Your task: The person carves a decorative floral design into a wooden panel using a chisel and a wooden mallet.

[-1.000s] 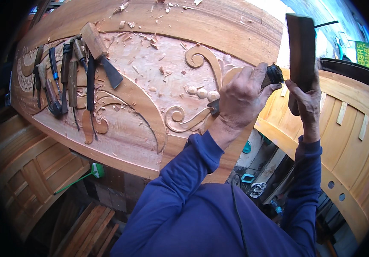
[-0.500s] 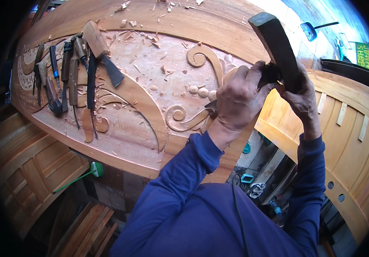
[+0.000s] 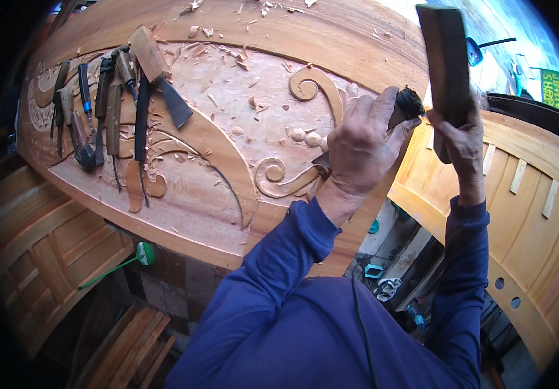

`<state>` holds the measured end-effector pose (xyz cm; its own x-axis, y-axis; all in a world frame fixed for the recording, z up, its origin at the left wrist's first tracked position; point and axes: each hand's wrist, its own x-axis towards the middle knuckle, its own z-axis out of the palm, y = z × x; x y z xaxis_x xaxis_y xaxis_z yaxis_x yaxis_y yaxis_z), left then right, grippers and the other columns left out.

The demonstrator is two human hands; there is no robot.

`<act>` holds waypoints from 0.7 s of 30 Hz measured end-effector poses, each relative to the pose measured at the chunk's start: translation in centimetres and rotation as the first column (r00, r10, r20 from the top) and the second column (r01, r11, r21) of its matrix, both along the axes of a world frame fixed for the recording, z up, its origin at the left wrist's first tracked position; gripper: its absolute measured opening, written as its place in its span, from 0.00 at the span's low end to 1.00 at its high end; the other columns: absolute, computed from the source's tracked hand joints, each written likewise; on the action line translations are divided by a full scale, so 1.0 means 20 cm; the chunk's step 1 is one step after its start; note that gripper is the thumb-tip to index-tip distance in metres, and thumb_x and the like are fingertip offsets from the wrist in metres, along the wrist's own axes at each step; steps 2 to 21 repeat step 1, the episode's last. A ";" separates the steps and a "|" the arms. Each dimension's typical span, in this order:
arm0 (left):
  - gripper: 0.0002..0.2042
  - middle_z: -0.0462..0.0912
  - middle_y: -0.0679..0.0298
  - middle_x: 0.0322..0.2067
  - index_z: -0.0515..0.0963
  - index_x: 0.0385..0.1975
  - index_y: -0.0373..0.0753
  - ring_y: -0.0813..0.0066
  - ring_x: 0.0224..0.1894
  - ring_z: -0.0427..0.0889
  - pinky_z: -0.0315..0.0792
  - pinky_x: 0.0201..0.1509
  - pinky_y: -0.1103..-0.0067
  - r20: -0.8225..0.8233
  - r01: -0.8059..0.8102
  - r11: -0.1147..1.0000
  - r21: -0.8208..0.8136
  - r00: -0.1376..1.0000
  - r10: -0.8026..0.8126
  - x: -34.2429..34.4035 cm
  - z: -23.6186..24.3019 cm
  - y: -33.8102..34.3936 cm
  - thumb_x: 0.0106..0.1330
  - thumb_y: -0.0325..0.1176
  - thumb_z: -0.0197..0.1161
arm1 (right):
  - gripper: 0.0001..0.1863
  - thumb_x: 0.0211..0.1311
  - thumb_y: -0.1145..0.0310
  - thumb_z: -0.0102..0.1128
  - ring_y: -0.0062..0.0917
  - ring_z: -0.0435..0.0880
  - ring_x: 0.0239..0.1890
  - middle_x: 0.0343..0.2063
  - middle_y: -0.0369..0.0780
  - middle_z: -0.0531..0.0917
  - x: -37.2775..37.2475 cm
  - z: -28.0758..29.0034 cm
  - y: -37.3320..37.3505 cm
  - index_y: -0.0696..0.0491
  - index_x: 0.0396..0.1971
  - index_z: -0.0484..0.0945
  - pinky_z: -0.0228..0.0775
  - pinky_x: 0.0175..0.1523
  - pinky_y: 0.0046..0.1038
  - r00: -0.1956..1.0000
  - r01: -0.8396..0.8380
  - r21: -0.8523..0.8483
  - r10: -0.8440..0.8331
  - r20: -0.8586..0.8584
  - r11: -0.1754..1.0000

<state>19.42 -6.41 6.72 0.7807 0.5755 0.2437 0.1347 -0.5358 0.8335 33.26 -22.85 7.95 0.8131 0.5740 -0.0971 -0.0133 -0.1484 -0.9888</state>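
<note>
My left hand [image 3: 362,144] is closed around a carving chisel [image 3: 410,104]. Its dark, frayed butt end sticks out beyond my thumb, and a bit of the blade shows at the left of my wrist, low over the carved wooden panel [image 3: 230,107]. The cutting edge is hard to make out. My right hand [image 3: 462,144] grips a long, squared wooden mallet [image 3: 446,61], which stands up to the right of the chisel's butt, apart from it. Scrolls [image 3: 312,84] and a row of carved beads [image 3: 306,137] lie beside my left hand.
Several chisels and gouges [image 3: 101,107] lie on the panel's left part, beside a wooden-handled tool with a broad dark blade [image 3: 174,104]. Wood shavings [image 3: 252,102] are scattered about. Another wooden panel [image 3: 519,214] stands at right; a green broom [image 3: 143,254] is below left.
The mallet has moved right and up, away from the chisel's butt, and now stands more upright. My left hand keeps its hold on the chisel in nearly the same place.
</note>
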 end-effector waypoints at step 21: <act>0.24 0.86 0.59 0.38 0.82 0.58 0.44 0.62 0.36 0.89 0.82 0.38 0.70 -0.021 0.013 1.000 -0.011 1.000 -0.013 -0.01 0.01 0.01 0.64 0.46 0.75 | 0.46 0.57 0.89 0.65 0.26 0.72 0.70 0.69 0.42 0.73 0.00 0.00 0.00 0.52 0.76 0.61 0.71 0.68 0.28 1.000 0.000 0.002 0.000 -0.001 1.000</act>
